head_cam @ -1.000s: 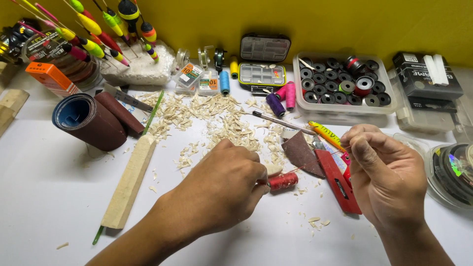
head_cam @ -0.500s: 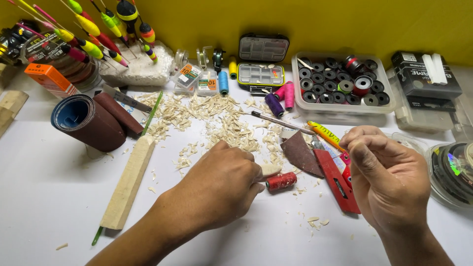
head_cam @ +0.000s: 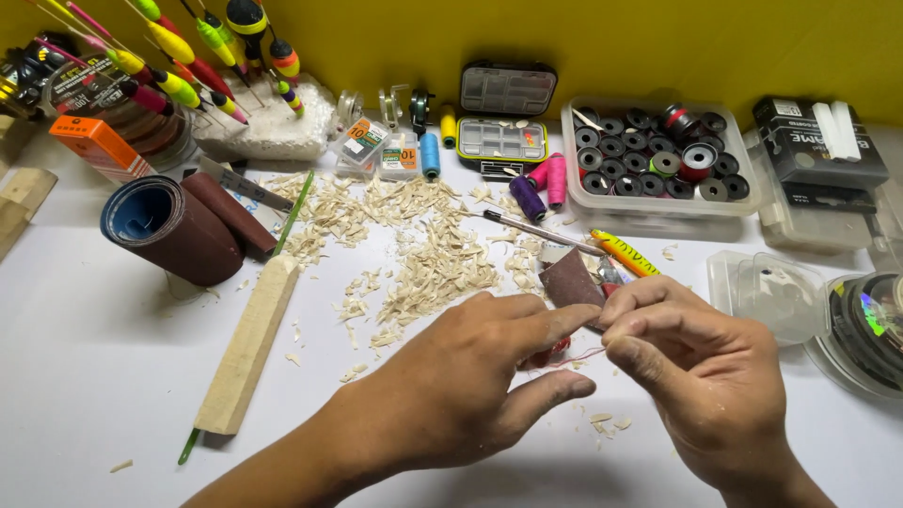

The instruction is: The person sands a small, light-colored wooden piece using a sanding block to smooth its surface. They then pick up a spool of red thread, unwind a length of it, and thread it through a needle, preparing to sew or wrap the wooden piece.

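My left hand [head_cam: 470, 381] lies over a small red thread spool [head_cam: 561, 350], which shows only between its index finger and thumb. My right hand [head_cam: 701, 376] is just to the right, its thumb and forefinger pinched on a thin red thread [head_cam: 588, 358] that runs from the spool. The fingertips of both hands nearly touch. Behind them lie a dark brown piece of sandpaper [head_cam: 571, 280] and a yellow fishing lure [head_cam: 626, 253] on a thin metal rod [head_cam: 536, 229].
A squared wooden stick [head_cam: 248, 344] and a sandpaper roll [head_cam: 169, 226] lie at left, with wood shavings [head_cam: 423, 259] between. At the back are colourful floats [head_cam: 188, 47], a small tackle box [head_cam: 503, 118] and a tray of bobbins [head_cam: 658, 160]. A clear plastic lid [head_cam: 767, 293] sits at right.
My right hand has come down and left to meet my left hand and now pinches the red thread. The left hand's fingers have stretched out over the spool.
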